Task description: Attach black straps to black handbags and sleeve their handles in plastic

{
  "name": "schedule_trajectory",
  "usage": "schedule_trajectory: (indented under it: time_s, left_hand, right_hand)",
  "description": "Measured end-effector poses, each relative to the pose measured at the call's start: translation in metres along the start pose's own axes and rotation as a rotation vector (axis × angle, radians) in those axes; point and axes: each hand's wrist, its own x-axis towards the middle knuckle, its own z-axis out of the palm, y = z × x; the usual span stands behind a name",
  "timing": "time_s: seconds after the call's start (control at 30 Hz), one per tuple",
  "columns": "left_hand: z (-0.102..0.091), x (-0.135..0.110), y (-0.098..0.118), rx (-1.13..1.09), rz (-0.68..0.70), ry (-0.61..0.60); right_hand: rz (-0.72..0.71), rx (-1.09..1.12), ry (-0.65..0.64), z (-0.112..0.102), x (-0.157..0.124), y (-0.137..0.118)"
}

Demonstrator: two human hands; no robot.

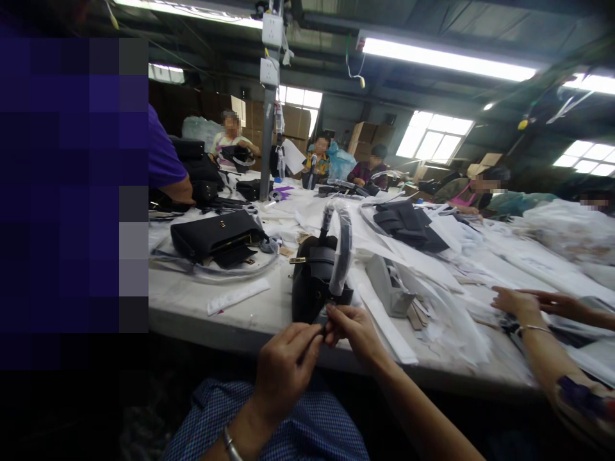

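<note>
A black handbag (305,285) stands upright at the table's near edge, its arched handle (343,246) wrapped in clear plastic. A gold-coloured metal clasp (298,260) shows on its left side. At the bag's near end, my left hand (284,363) and my right hand (354,330) meet, both closed in a pinch on a narrow dark strap (323,318). My fingers cover most of this piece, so where it joins the bag is hidden. A bracelet circles my left wrist.
Left lies another black handbag (211,237); nearer is a white strip (239,296). To the right are a grey box-shaped insert (390,288), white sheets and dark pieces (408,224). A co-worker's hands (528,307) are at far right; a purple-sleeved person (166,160) stands left.
</note>
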Motion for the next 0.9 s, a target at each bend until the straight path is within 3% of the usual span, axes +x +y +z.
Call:
schedule_trajectory:
  time_s: [0.1,0.23,0.3,0.4,0.47,0.53,0.67,0.73,0.8,0.9]
  left_hand:
    - [-0.006,0.006,-0.001,-0.248,-0.356,0.041]
    - [-0.005,0.018,0.000,-0.712,-0.707,-0.283]
    - [-0.001,0.020,0.001,-0.863,-0.813,-0.340]
    - [0.008,0.014,0.001,-0.894,-0.877,-0.303]
    - [0.015,0.008,-0.002,-0.864,-0.881,-0.252]
    - [0.023,0.002,-0.005,-0.818,-0.858,-0.192]
    - [0.034,-0.006,-0.006,-0.787,-0.849,-0.119]
    - [0.036,-0.007,-0.004,-0.789,-0.858,-0.104]
    - [0.036,-0.007,-0.002,-0.776,-0.858,-0.097]
    - [0.035,-0.006,0.001,-0.768,-0.866,-0.071]
  right_hand:
    - [0.030,0.048,-0.052,-0.004,0.001,-0.001]
    - [0.010,0.033,-0.091,-0.003,0.005,-0.001]
    - [0.005,0.008,-0.084,0.000,0.005,0.000]
    - [-0.035,-0.083,-0.098,0.000,-0.001,-0.003]
    - [-0.089,-0.184,-0.086,-0.011,-0.006,-0.007]
    - [-0.167,-0.293,0.076,-0.037,-0.009,-0.014]
    - [-0.311,-0.568,0.692,-0.128,0.005,-0.021]
    - [-0.195,-0.659,0.791,-0.174,0.020,-0.017]
    - [-0.101,-0.656,0.806,-0.205,0.034,-0.008]
    - [0.008,-0.576,0.764,-0.224,0.049,0.006]
